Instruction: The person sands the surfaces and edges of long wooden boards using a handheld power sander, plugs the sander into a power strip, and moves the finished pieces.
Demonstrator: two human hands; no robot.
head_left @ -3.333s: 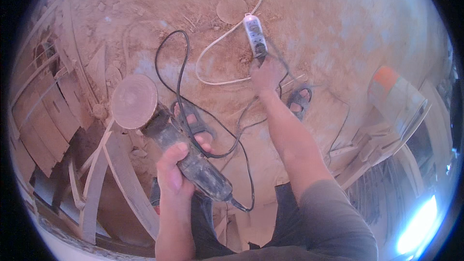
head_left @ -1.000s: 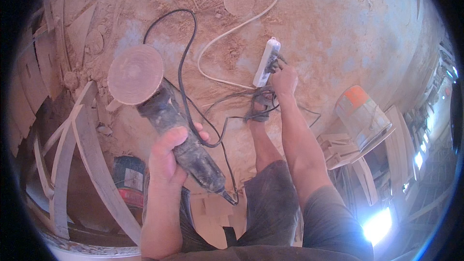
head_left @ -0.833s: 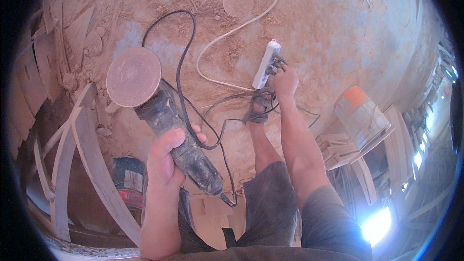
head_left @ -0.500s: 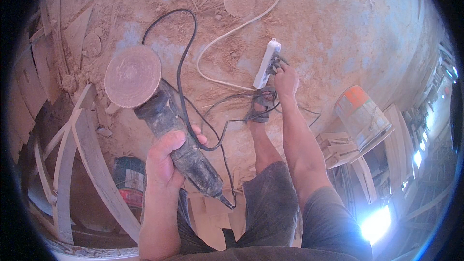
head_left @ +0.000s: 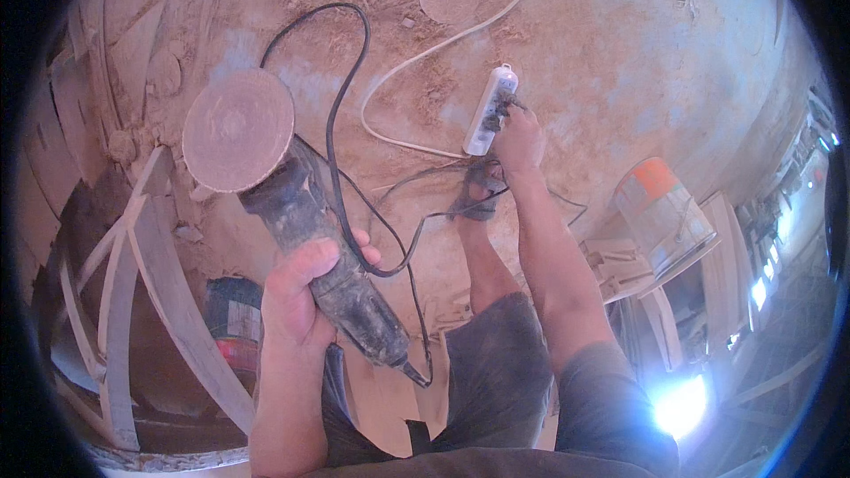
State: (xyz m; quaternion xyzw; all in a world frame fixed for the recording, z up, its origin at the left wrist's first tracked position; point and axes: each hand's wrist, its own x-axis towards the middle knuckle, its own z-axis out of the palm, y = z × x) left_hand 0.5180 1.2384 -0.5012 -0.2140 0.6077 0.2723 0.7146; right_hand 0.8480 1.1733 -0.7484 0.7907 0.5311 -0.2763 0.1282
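My left hand (head_left: 297,292) is wrapped round the dusty black body of an angle grinder (head_left: 359,314), held off the ground. Its large round disc (head_left: 237,131) points up and to the left. From the grinder's rear end a black cord (head_left: 333,137) loops forward and back across the ground. My right hand (head_left: 521,143) reaches down to a white power strip (head_left: 481,128). Its fingers are closed on a black plug (head_left: 503,110) against the strip's sockets. Whether the prongs are fully in is hidden.
A white cord (head_left: 425,57) curves from the strip over the dusty ground. My sandalled foot (head_left: 478,195) is just below the strip. At right stands a bucket with an orange patch (head_left: 664,212); at left are curved wooden pieces (head_left: 177,301) and a dark bucket (head_left: 235,310).
My right hand has shifted slightly left, over the power strip's sockets, with the plug. The grinder in my left hand has risen and tilted a little to the left.
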